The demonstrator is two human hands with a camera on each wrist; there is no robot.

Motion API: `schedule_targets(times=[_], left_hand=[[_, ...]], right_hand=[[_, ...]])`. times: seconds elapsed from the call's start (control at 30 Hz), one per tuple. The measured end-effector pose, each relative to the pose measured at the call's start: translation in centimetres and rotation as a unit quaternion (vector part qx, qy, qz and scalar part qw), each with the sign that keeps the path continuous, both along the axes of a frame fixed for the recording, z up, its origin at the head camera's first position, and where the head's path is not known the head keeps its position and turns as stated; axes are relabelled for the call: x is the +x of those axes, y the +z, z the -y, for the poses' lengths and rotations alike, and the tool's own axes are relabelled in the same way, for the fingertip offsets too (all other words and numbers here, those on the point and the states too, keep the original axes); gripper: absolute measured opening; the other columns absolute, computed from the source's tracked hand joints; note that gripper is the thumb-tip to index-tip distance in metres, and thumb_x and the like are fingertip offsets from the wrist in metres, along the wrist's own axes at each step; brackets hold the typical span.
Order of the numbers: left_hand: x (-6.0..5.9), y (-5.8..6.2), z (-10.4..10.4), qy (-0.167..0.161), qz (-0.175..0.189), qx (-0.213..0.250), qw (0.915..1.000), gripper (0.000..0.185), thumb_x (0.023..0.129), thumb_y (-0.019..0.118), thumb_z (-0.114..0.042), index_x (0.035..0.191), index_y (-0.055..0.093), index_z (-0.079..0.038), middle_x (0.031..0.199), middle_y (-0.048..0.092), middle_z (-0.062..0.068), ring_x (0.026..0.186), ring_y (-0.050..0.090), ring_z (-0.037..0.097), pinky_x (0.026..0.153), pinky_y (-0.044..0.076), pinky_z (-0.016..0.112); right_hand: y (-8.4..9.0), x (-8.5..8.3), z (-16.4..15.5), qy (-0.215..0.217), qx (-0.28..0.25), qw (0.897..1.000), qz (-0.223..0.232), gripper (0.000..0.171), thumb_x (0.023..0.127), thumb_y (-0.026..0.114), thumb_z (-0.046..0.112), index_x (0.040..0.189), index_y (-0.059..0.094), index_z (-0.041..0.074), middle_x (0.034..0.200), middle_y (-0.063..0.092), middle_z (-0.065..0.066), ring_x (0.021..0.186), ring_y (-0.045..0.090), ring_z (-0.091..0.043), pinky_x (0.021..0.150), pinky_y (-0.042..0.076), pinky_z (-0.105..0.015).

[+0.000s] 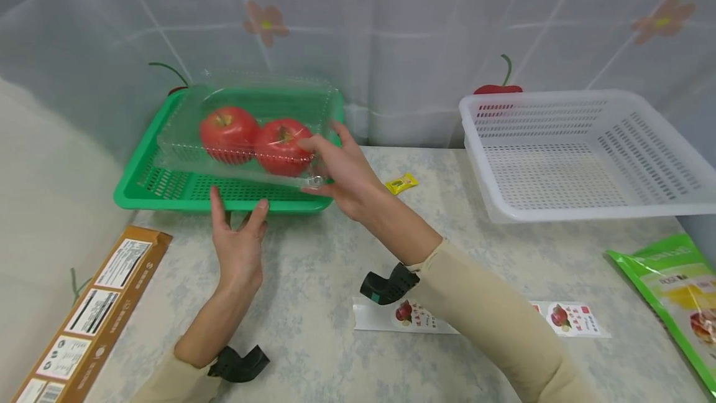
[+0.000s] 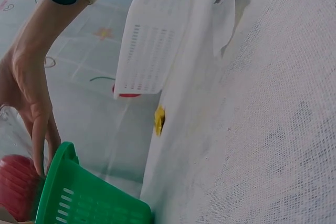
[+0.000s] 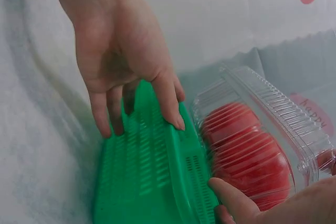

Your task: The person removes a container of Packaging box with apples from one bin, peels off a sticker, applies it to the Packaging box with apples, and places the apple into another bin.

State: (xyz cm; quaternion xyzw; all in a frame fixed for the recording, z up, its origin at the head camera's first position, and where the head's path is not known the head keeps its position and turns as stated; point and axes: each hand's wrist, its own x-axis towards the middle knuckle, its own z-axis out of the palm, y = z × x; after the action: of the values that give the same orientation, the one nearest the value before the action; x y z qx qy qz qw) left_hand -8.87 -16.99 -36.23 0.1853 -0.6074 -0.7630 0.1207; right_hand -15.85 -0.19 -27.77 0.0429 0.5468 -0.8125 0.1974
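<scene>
Clamshell (image 1: 246,123) lies lengthwise left-right over green basket (image 1: 168,188), gripped by right hand (image 1: 341,173); left hand (image 1: 237,241) open.

Bright, even light; fisheye-bent edges

No print is legible (box labels (image 1: 89,313) too blurred).

You see a pale, cloudy-patterned stone table top (image 1: 313,278). Behind it hangs a thin white curtain with printed flowers and red cherries (image 1: 425,36). The light is soft and even.
</scene>
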Motion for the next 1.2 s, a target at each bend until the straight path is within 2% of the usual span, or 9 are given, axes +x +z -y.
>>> schedule_targets(times=[0.13, 0.3, 0.47, 0.57, 0.8, 0.93, 1.03, 1.07, 1.2], left_hand=[[0.0, 0.1, 0.1, 0.000, 0.004, -0.003, 1.0000, 0.090, 0.095, 0.068, -0.022, 0.156, 0.007, -0.046, 0.162, -0.001, -0.002, 0.135, 0.038, 0.032, 0.108, 0.038, 0.036], [-0.2, -0.1, 0.0, 0.001, 0.002, -0.001, 1.0000, 0.090, 0.095, 0.067, -0.021, 0.157, 0.005, -0.042, 0.162, 0.002, -0.004, 0.135, 0.040, 0.031, 0.109, 0.037, 0.037], [-0.2, -0.2, -0.2, 0.005, 0.009, 0.003, 0.9999, 0.092, 0.094, 0.068, -0.022, 0.158, 0.004, -0.040, 0.162, 0.005, -0.007, 0.134, 0.041, 0.028, 0.107, 0.038, 0.036], [-0.2, -0.2, -0.1, 0.007, 0.006, 0.001, 1.0000, 0.091, 0.094, 0.068, -0.021, 0.158, 0.005, -0.041, 0.161, 0.007, -0.005, 0.135, 0.040, 0.029, 0.107, 0.038, 0.038], [-0.2, -0.1, 0.1, 0.000, -0.008, -0.009, 0.9999, 0.088, 0.096, 0.066, -0.017, 0.156, 0.008, -0.045, 0.160, 0.011, -0.001, 0.135, 0.038, 0.030, 0.108, 0.036, 0.043], [-0.2, -0.1, 0.1, 0.003, -0.007, -0.001, 1.0000, 0.089, 0.095, 0.066, -0.016, 0.157, 0.008, -0.044, 0.162, 0.005, 0.002, 0.138, 0.034, 0.030, 0.108, 0.036, 0.040], [-0.2, -0.2, 0.1, 0.003, -0.012, 0.007, 0.9999, 0.088, 0.096, 0.065, -0.013, 0.157, 0.008, -0.043, 0.162, 0.003, 0.003, 0.139, 0.033, 0.031, 0.107, 0.037, 0.037], [-0.2, -0.2, 0.0, 0.003, -0.015, 0.007, 0.9999, 0.088, 0.096, 0.065, -0.013, 0.157, 0.009, -0.043, 0.162, 0.003, 0.003, 0.139, 0.033, 0.031, 0.107, 0.038, 0.036], [-0.1, -0.3, 0.0, 0.003, -0.020, 0.006, 0.9998, 0.089, 0.095, 0.066, -0.013, 0.157, 0.010, -0.044, 0.162, 0.001, 0.002, 0.137, 0.035, 0.032, 0.108, 0.037, 0.037]], right_hand=[[-0.1, 0.9, -1.1, -0.001, -0.001, 1.000, 0.000, 0.080, 0.092, 0.066, 0.020, 0.157, 0.020, 0.029, 0.133, 0.051, -0.008, 0.115, 0.056, -0.032, 0.080, 0.057, -0.045], [0.0, 2.1, -3.1, 0.002, -0.006, 1.000, -0.008, 0.079, 0.092, 0.065, 0.019, 0.156, 0.021, 0.029, 0.129, 0.054, -0.012, 0.115, 0.055, -0.032, 0.085, 0.055, -0.045], [0.1, 3.2, -5.8, 0.008, -0.018, 1.000, -0.017, 0.080, 0.093, 0.061, 0.017, 0.158, 0.015, 0.027, 0.135, 0.047, -0.014, 0.120, 0.052, -0.033, 0.087, 0.054, -0.046], [0.1, 3.8, -7.2, 0.011, -0.009, 1.000, -0.027, 0.079, 0.093, 0.060, 0.017, 0.158, 0.014, 0.027, 0.141, 0.041, -0.010, 0.124, 0.048, -0.033, 0.091, 0.052, -0.045], [-0.3, 5.2, -10.3, 0.009, 0.012, 0.999, -0.032, 0.077, 0.096, 0.056, 0.016, 0.158, 0.011, 0.030, 0.152, 0.028, -0.007, 0.134, 0.036, -0.033, 0.105, 0.040, -0.049], [-1.0, 6.1, -12.0, 0.010, 0.035, 0.999, -0.026, 0.076, 0.097, 0.053, 0.017, 0.159, 0.010, 0.030, 0.156, 0.021, -0.008, 0.137, 0.028, -0.034, 0.111, 0.028, -0.054], [-1.3, 6.9, -13.5, 0.018, 0.053, 0.998, -0.031, 0.075, 0.098, 0.051, 0.017, 0.158, 0.009, 0.032, 0.157, 0.016, -0.007, 0.138, 0.024, -0.035, 0.112, 0.024, -0.056], [-1.3, 7.1, -14.0, 0.021, 0.058, 0.998, -0.034, 0.075, 0.098, 0.050, 0.017, 0.159, 0.009, 0.032, 0.158, 0.015, -0.007, 0.138, 0.024, -0.034, 0.111, 0.026, -0.055], [-1.5, 7.9, -15.9, 0.024, 0.076, 0.996, -0.048, 0.072, 0.100, 0.050, 0.018, 0.159, 0.011, 0.032, 0.153, 0.023, -0.007, 0.133, 0.031, -0.030, 0.095, 0.040, -0.034]])
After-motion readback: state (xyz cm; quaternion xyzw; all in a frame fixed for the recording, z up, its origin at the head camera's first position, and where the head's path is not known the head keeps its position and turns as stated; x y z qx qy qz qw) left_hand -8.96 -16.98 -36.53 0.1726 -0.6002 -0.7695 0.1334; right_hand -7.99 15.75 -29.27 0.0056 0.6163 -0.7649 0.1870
